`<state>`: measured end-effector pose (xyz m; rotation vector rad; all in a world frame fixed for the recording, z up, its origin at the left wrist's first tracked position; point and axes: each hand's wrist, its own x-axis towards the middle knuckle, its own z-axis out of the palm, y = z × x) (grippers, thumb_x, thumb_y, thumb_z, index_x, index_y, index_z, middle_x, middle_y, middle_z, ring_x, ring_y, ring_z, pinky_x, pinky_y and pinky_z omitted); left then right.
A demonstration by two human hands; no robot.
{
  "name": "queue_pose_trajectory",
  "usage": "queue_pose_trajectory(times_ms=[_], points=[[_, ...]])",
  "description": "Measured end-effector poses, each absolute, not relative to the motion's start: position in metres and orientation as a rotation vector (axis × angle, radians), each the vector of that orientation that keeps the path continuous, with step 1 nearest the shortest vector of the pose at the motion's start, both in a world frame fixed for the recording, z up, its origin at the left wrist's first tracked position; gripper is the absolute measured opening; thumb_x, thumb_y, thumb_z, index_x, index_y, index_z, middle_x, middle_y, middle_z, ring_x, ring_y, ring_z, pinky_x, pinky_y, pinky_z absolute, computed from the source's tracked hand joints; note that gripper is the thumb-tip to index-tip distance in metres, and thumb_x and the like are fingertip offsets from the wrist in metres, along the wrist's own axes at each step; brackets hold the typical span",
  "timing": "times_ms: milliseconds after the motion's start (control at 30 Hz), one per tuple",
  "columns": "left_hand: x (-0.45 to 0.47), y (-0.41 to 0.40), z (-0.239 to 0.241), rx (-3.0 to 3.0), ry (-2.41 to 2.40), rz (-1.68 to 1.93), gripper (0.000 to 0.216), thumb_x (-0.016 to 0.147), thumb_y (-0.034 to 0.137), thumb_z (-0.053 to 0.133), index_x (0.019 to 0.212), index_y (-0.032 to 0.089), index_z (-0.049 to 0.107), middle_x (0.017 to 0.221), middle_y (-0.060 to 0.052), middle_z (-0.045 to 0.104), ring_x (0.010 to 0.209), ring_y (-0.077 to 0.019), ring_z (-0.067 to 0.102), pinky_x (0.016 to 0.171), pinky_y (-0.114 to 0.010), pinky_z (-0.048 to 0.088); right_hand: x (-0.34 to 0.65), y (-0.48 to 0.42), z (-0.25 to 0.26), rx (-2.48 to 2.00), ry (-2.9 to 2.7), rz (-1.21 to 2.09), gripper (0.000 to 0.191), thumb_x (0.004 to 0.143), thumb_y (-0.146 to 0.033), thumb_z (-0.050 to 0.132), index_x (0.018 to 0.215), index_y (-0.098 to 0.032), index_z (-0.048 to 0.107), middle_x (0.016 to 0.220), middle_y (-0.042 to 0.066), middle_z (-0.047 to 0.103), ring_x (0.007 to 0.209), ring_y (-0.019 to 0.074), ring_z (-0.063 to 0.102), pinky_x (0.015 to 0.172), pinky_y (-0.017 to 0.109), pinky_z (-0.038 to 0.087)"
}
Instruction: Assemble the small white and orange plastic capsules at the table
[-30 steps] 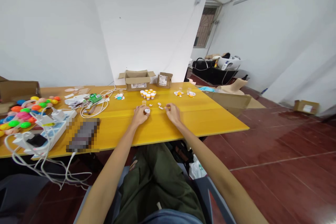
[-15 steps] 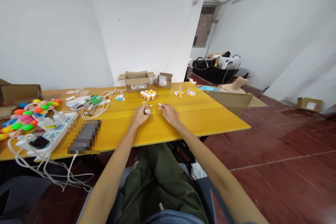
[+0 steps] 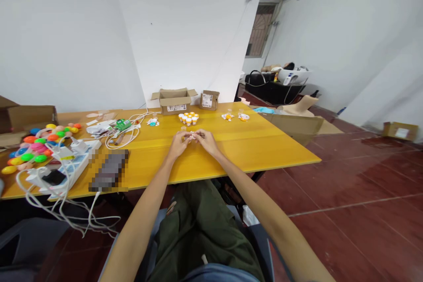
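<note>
My left hand (image 3: 179, 144) and my right hand (image 3: 206, 142) meet above the yellow table, fingertips almost touching. Both are closed in a pinch around small white parts (image 3: 192, 136), too small for me to name exactly. Fingers cover most of them. Just behind my left fingers stands a small clear cup (image 3: 183, 128). Farther back, a cluster of small tubs (image 3: 188, 118) with white and orange colouring stands close together.
Piles of orange and white pieces (image 3: 228, 116) lie at the back right. Two cardboard boxes (image 3: 174, 105) stand against the wall. On the left are a power strip (image 3: 74, 168) with trailing cables, a blurred phone (image 3: 109, 170) and colourful plastic eggs (image 3: 38, 146).
My right hand has moved left to meet my left hand, bringing a small white piece along. The white round piece at my left fingers is now mostly hidden. The view has shifted slightly.
</note>
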<state>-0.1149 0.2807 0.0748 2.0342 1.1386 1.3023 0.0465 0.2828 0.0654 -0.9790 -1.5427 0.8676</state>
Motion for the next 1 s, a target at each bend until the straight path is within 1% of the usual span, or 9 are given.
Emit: queue_pose_trajectory(times_ms=[133,233,267,367,467,600,667,867,1000], points=[[-0.115,0.283,0.076,1.889,1.172,1.358,0.004,0.076,0.024,0.069,0.076,0.021,0.073,0.078,-0.001,0.074,0.078,-0.0180,0.065,0.080,-0.031,0.052,0.043,0.287,0.062,-0.995,-1.541,0.788,0.028,0.084,-0.047,0.061,0.074,-0.022,0.067,0.070,0.000,0.069,0.063,0.0153,0.062,0.065,0.026,0.050],[-0.117,0.285,0.076,1.774,1.190,1.411,0.004,0.074,0.024,0.070,0.074,0.020,0.070,0.074,0.000,0.072,0.075,-0.0168,0.065,0.075,-0.029,0.052,0.051,0.293,0.058,-1.148,-1.546,0.595,0.026,0.091,-0.039,0.053,0.075,-0.022,0.066,0.071,0.001,0.069,0.069,0.0174,0.063,0.070,0.028,0.051],[-0.117,0.286,0.075,1.743,1.197,1.432,0.005,0.074,0.025,0.070,0.073,0.020,0.070,0.074,0.000,0.071,0.075,-0.0166,0.065,0.074,-0.029,0.052,0.055,0.296,0.057,-1.223,-1.548,0.512,0.024,0.091,-0.035,0.052,0.077,-0.023,0.067,0.075,0.002,0.070,0.073,0.0185,0.065,0.073,0.029,0.051],[-0.119,0.289,0.074,1.682,1.215,1.490,0.007,0.073,0.026,0.071,0.072,0.020,0.067,0.073,0.000,0.070,0.077,-0.0165,0.065,0.073,-0.028,0.051,0.068,0.305,0.055,-1.426,-1.569,0.289,0.017,0.089,-0.023,0.052,0.090,-0.024,0.069,0.096,0.006,0.072,0.091,0.0216,0.066,0.080,0.032,0.051],[-0.121,0.290,0.072,1.657,1.217,1.522,0.010,0.072,0.028,0.073,0.072,0.021,0.065,0.073,0.000,0.069,0.078,-0.0170,0.066,0.071,-0.027,0.051,0.075,0.311,0.053,-1.521,-1.650,0.142,0.023,0.089,-0.019,0.052,0.100,-0.025,0.071,0.104,0.008,0.070,0.098,0.0238,0.065,0.085,0.034,0.051],[-0.123,0.290,0.072,1.641,1.224,1.550,0.013,0.072,0.029,0.073,0.070,0.021,0.064,0.072,0.000,0.069,0.078,-0.0171,0.066,0.070,-0.027,0.051,0.072,0.316,0.052,-1.557,-1.774,0.043,0.028,0.090,-0.017,0.051,0.110,-0.024,0.071,0.115,0.011,0.067,0.106,0.0263,0.061,0.092,0.037,0.048],[-0.123,0.290,0.072,1.626,1.233,1.567,0.013,0.073,0.029,0.072,0.070,0.021,0.063,0.072,0.000,0.069,0.078,-0.0171,0.066,0.071,-0.027,0.051,0.068,0.316,0.052,-1.604,-1.827,0.041,0.028,0.091,-0.016,0.052,0.109,-0.024,0.072,0.116,0.012,0.067,0.107,0.0269,0.060,0.093,0.038,0.047],[-0.124,0.293,0.070,1.605,1.223,1.591,0.013,0.073,0.030,0.073,0.071,0.021,0.064,0.074,-0.001,0.070,0.078,-0.0181,0.068,0.072,-0.028,0.053,0.066,0.316,0.050,-1.628,-1.933,0.022,0.024,0.091,-0.014,0.054,0.093,-0.025,0.075,0.103,0.012,0.071,0.101,0.0265,0.061,0.090,0.037,0.046],[-0.124,0.295,0.069,1.586,1.234,1.591,0.013,0.073,0.030,0.073,0.072,0.020,0.064,0.074,-0.001,0.070,0.078,-0.0181,0.068,0.072,-0.028,0.053,0.067,0.312,0.051,-1.614,-1.959,0.029,0.025,0.090,-0.012,0.053,0.091,-0.024,0.075,0.102,0.012,0.071,0.099,0.0257,0.063,0.090,0.035,0.046]])
